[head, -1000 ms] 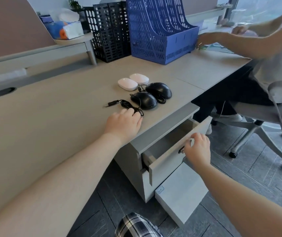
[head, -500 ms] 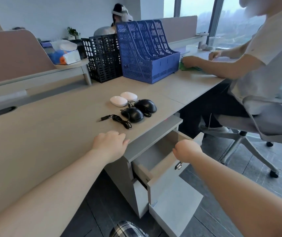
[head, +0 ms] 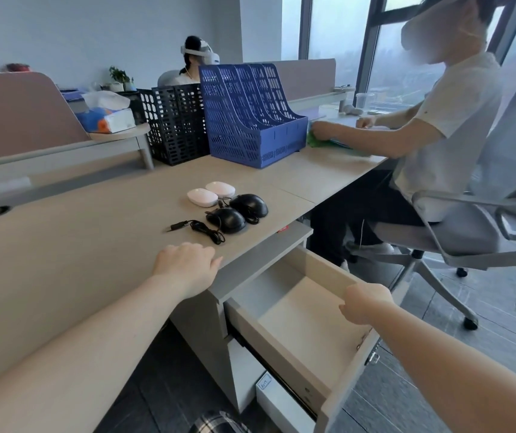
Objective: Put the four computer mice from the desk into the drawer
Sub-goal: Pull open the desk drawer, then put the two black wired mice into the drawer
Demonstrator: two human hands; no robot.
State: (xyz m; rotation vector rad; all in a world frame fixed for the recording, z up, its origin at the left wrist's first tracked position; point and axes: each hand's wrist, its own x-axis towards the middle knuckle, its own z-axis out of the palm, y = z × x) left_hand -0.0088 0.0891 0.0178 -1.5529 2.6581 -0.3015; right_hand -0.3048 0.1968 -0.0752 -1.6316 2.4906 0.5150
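Four computer mice lie grouped on the desk (head: pixel 62 260): two white ones (head: pixel 202 197) (head: pixel 220 189) behind two black wired ones (head: pixel 227 219) (head: pixel 249 205). A black cable with a USB plug (head: pixel 178 226) trails to the left of them. My left hand (head: pixel 187 265) rests palm down on the desk's front edge, just short of the cable, holding nothing. Below the desk edge the top drawer (head: pixel 325 268) stands pulled far out, with nothing visible inside. My right hand (head: pixel 364 303) hovers over its front part with fingers curled, holding nothing.
A blue file rack (head: pixel 250 120) and a black one (head: pixel 175 120) stand behind the mice, with a tissue box (head: pixel 106 115) on a shelf at the left. A person (head: pixel 438 120) sits in a grey office chair (head: pixel 484 232) close to the drawer's right. A second person sits beyond the racks.
The drawer has come much farther out. My right hand has left the drawer's front and risen above the drawer. My left hand has slid back from the cable to the desk edge.
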